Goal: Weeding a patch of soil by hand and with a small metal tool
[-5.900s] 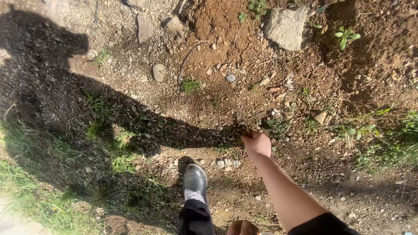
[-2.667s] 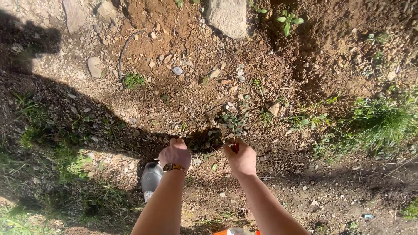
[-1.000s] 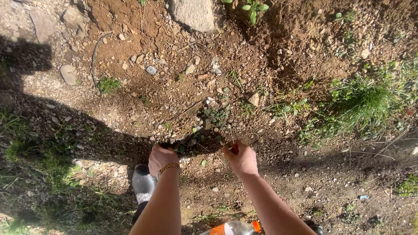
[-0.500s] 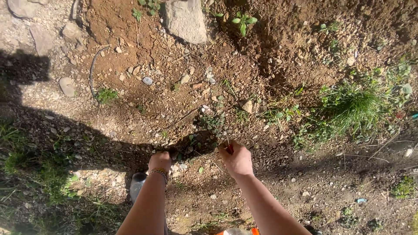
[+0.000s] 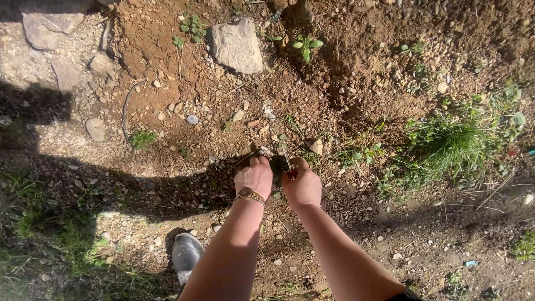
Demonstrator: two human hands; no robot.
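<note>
My left hand (image 5: 254, 177), with a gold watch (image 5: 249, 195) on the wrist, is closed on a small dark weed clump (image 5: 277, 163) in stony brown soil. Right beside it, almost touching, my right hand (image 5: 304, 187) grips a small red-handled tool (image 5: 288, 167) whose thin metal shaft points up and away into the clump. The tool's tip is hidden among the leaves. Both forearms reach in from the bottom edge, and my shadow covers the ground left of the hands.
A large pale stone (image 5: 237, 44) lies ahead, flat stones (image 5: 47, 28) at the top left, a green seedling (image 5: 306, 47) beside the big stone. A grass tuft (image 5: 451, 142) grows to the right. My dark shoe (image 5: 185, 253) stands at the lower left.
Both hands have moved forward and come together; my left hand has shifted right from the shaded ground onto the weed clump, beside the right hand that still holds the tool.
</note>
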